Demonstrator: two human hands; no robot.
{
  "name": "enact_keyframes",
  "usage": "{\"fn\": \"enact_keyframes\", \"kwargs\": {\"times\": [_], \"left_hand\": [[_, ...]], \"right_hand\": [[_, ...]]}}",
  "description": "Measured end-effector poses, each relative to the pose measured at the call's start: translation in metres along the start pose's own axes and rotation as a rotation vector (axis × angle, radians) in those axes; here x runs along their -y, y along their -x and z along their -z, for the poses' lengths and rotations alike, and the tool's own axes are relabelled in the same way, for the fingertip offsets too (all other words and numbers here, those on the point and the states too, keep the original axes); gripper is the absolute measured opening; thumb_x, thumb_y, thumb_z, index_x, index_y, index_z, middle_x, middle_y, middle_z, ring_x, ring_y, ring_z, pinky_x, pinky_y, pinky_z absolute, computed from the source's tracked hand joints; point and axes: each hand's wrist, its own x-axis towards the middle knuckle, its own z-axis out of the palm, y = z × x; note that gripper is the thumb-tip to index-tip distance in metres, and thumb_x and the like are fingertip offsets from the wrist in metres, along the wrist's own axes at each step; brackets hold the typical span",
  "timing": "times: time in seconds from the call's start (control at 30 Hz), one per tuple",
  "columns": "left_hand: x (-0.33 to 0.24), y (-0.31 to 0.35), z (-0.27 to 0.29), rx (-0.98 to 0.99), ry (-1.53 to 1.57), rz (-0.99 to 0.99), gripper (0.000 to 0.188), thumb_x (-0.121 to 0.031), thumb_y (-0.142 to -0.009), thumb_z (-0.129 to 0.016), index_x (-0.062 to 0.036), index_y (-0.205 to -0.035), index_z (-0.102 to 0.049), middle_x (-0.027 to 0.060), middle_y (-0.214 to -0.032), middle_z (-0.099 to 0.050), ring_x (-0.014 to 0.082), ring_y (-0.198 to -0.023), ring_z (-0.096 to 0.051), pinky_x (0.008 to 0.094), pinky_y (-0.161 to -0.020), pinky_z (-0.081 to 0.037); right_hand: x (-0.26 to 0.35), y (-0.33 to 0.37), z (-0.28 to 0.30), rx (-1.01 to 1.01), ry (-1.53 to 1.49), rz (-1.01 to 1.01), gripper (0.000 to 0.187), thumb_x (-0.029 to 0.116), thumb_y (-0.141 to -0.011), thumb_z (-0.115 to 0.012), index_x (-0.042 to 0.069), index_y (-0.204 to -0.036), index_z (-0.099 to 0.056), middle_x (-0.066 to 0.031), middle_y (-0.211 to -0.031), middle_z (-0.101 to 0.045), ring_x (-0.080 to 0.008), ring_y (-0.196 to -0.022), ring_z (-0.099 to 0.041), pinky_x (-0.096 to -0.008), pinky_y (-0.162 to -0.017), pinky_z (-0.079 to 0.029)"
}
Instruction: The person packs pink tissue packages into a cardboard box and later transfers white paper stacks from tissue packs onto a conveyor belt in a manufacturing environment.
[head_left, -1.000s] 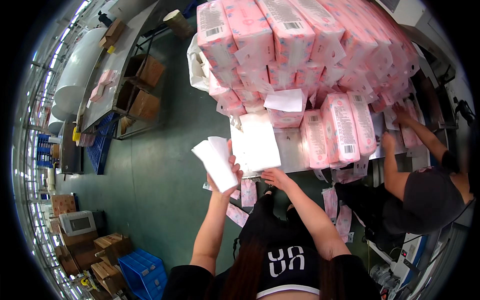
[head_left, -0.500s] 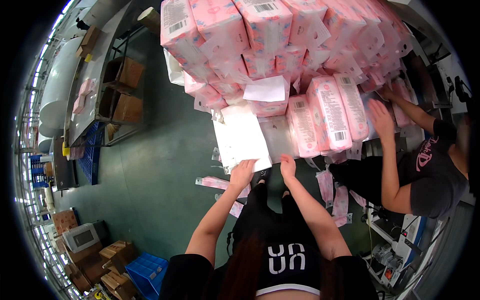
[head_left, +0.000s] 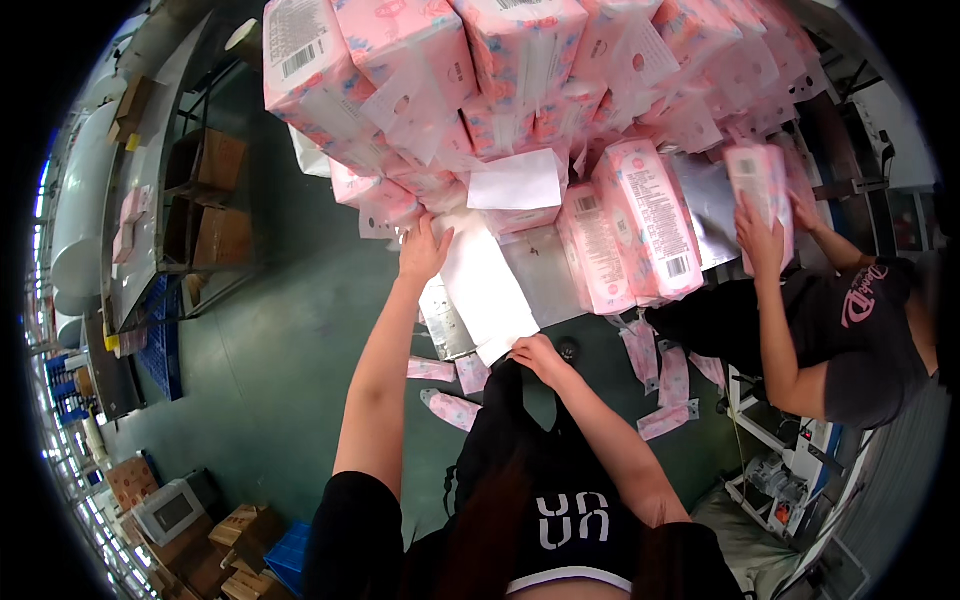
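Note:
A long white sheet [head_left: 489, 285], flat and apparently thin, lies slanting across the near left part of the metal table [head_left: 550, 272]. At its near end my right hand [head_left: 538, 357] is closed, pinching the corner. My left hand [head_left: 425, 248] rests at the sheet's far left edge with its fingers stretched out and apart. Beyond the sheet, a loose white paper [head_left: 515, 180] lies against the stacked pink packages [head_left: 405, 50]. Two pink packages [head_left: 647, 225] stand on the table to the right of my hands.
On the right a co-worker holds a pink package [head_left: 757, 195] in both hands. Several flat pink wrappers [head_left: 640, 355] lie on the green floor around the table's front. A rack with cardboard boxes [head_left: 222, 237] stands at left, and a blue crate [head_left: 288, 558] at lower left.
My left hand has gone from the sheet's near edge to its far left edge. My right hand has taken hold of the near corner. The co-worker has lifted a pink package.

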Motion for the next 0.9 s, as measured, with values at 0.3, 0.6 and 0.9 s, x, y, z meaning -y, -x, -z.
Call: {"fn": "enact_keyframes", "kwargs": {"times": [0.3,0.6,0.9], "left_hand": [[0.059,0.008,-0.011,0.47,0.498,0.674,0.085,-0.066,-0.086,-0.054,0.0008,-0.138,-0.044,0.0196,-0.127,-0.059,0.0298,-0.117,-0.057,0.0379,-0.099,-0.042],[0.008,0.108,0.015,0.34,0.946,0.411,0.068,-0.027,-0.078,-0.08,0.0037,-0.129,-0.047,0.0139,-0.118,-0.061,0.0205,-0.106,-0.06,0.0337,-0.091,-0.048],[-0.143,0.233,0.023,0.469,0.9,0.018,0.054,-0.022,-0.067,-0.083,0.0027,-0.11,-0.061,0.0113,-0.103,-0.066,0.0196,-0.093,-0.062,0.0356,-0.081,-0.051]], "right_hand": [[0.04,-0.012,0.032,-0.356,0.318,0.414,0.069,0.035,-0.078,-0.079,-0.004,-0.128,-0.051,-0.0136,-0.12,-0.062,-0.022,-0.108,-0.061,-0.033,-0.094,-0.047],[0.008,0.028,0.026,-0.233,0.175,0.571,0.081,0.026,-0.069,-0.086,-0.001,-0.132,-0.044,-0.0118,-0.125,-0.056,-0.0208,-0.114,-0.055,-0.0351,-0.097,-0.044],[-0.063,0.262,0.131,-0.435,0.129,0.881,0.085,0.017,-0.062,-0.091,-0.001,-0.133,-0.046,-0.0107,-0.131,-0.054,-0.0205,-0.119,-0.053,-0.0369,-0.1,-0.043]]}}
